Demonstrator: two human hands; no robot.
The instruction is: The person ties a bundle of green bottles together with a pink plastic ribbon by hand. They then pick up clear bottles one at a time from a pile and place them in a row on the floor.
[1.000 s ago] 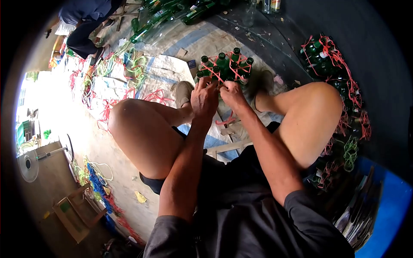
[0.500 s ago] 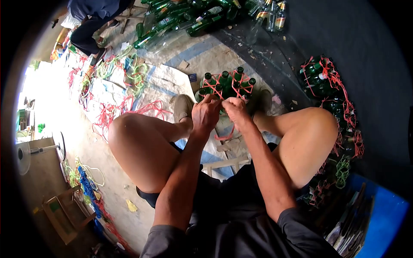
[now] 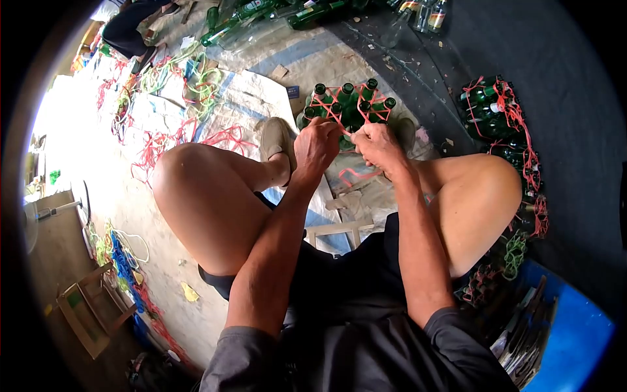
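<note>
A bundle of green bottles [image 3: 349,104] stands upright between my feet, with red string [image 3: 334,108] crossed around the bottle necks. My left hand [image 3: 318,145] is closed on the string at the near side of the bundle. Just to its right, my right hand [image 3: 380,147] is also closed on the string, and a short red stretch runs between the two hands. A loose red tail [image 3: 356,175] hangs below my right hand. The fingertips partly hide the nearest bottles.
Loose green bottles [image 3: 245,16] lie at the top. Tied bottle bundles [image 3: 486,111] lie at the right. Tangled red string [image 3: 166,150] and green string [image 3: 206,88] cover the left floor. Another person's leg [image 3: 127,29] shows upper left. A blue container [image 3: 575,333] stands lower right.
My hands have moved slightly apart, with red string now visible between them. The view has shifted, and the bundle appears a little lower in relation to the loose bottles at the top.
</note>
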